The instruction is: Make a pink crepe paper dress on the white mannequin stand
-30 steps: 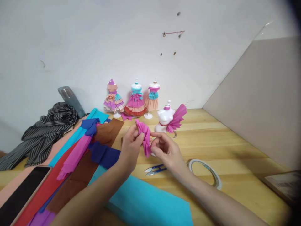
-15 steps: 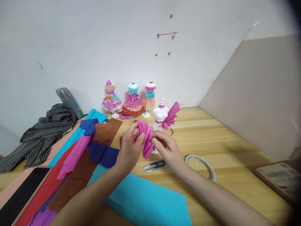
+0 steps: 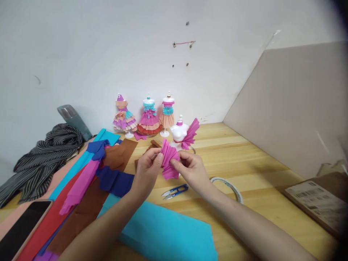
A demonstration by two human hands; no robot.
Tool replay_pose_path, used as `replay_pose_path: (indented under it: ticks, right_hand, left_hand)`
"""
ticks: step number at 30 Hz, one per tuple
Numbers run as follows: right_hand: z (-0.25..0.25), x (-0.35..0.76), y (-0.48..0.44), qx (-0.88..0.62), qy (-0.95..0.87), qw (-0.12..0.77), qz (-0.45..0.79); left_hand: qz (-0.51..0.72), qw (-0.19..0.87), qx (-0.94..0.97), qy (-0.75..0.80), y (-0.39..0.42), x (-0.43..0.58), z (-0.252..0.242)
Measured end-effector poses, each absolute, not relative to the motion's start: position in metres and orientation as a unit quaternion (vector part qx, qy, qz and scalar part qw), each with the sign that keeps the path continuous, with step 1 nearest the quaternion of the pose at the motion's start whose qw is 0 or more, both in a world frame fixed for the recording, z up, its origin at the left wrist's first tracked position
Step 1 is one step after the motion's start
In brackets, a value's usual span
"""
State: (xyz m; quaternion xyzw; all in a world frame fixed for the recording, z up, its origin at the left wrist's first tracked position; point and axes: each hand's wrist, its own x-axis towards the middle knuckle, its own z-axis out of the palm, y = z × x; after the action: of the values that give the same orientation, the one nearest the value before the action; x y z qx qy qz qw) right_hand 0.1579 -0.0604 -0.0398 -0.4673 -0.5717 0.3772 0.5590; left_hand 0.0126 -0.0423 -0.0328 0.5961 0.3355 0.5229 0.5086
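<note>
A pleated pink paper piece (image 3: 169, 161) is spread between both hands. My left hand (image 3: 150, 165) pinches its left edge, and my right hand (image 3: 189, 168) grips its right edge with the thumb on the front. Just behind stands a small white mannequin (image 3: 178, 132), with a pink pleated fan (image 3: 191, 135) at its right side; its lower part is hidden by the paper and my right hand. Blue-handled thread snips (image 3: 175, 191) lie open on the table below the hands.
Three dressed mannequins (image 3: 149, 117) stand by the wall. Coloured paper (image 3: 163, 228), a phone (image 3: 24, 228), striped cloth (image 3: 49, 159) and a bottle (image 3: 74, 121) lie left and in front. A tape roll (image 3: 231, 186) and a labelled parcel (image 3: 315, 199) are to the right.
The pink paper has turned and its pleats fan out more, with my right hand now further over its edge. The whole view has shifted slightly, moving the scene left.
</note>
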Motion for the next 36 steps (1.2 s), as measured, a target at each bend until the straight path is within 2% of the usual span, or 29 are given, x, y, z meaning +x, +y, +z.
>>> replay_pose_path:
  ticks: [5, 16, 24, 30, 36]
  right_hand:
    - [-0.038, 0.158, -0.062, -0.468, -0.580, 0.568, 0.350]
    - [-0.029, 0.160, -0.066, -0.462, -0.570, 0.577, 0.358]
    - [-0.028, 0.160, -0.068, -0.467, -0.590, 0.565, 0.339]
    - [-0.023, 0.162, -0.072, -0.458, -0.631, 0.525, 0.341]
    - [-0.019, 0.165, -0.072, -0.462, -0.683, 0.506, 0.253]
  left_hand:
    - [0.550, 0.504, 0.563, 0.355, -0.045, 0.014, -0.028]
    - [0.572, 0.576, 0.467, 0.350, -0.056, 0.020, -0.018]
    - [0.546, 0.671, 0.386, 0.321, -0.061, 0.021, -0.017]
    - [0.472, 0.735, 0.365, 0.321, -0.055, 0.014, -0.007]
    - [0.472, 0.740, 0.372, 0.304, -0.047, 0.008, -0.010]
